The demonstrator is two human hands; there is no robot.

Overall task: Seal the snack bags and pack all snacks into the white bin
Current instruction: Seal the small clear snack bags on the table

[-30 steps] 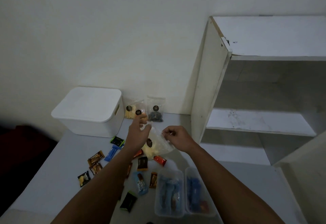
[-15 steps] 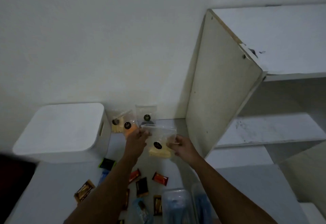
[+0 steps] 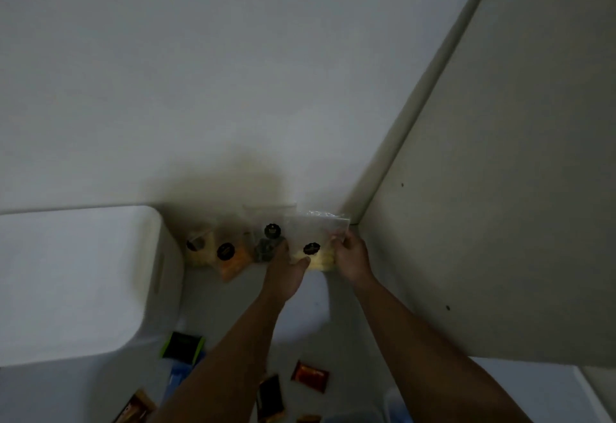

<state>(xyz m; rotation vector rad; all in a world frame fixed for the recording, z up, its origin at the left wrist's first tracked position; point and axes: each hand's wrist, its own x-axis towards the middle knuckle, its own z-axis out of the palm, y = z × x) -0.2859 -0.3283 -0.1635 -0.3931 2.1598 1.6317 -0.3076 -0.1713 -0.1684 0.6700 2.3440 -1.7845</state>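
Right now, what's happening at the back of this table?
A person holds a clear snack bag of pale snacks with both hands, the left hand at its lower left and the right hand pinching its right edge. Three more bags lean against the wall beside the lidded white bin. Wrapped snacks lie loose on the table.

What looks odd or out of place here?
Small wrapped snacks lie scattered on the table, outside the white bin, whose lid is on. Both hands, left and right, hold a clear snack bag by the wall.
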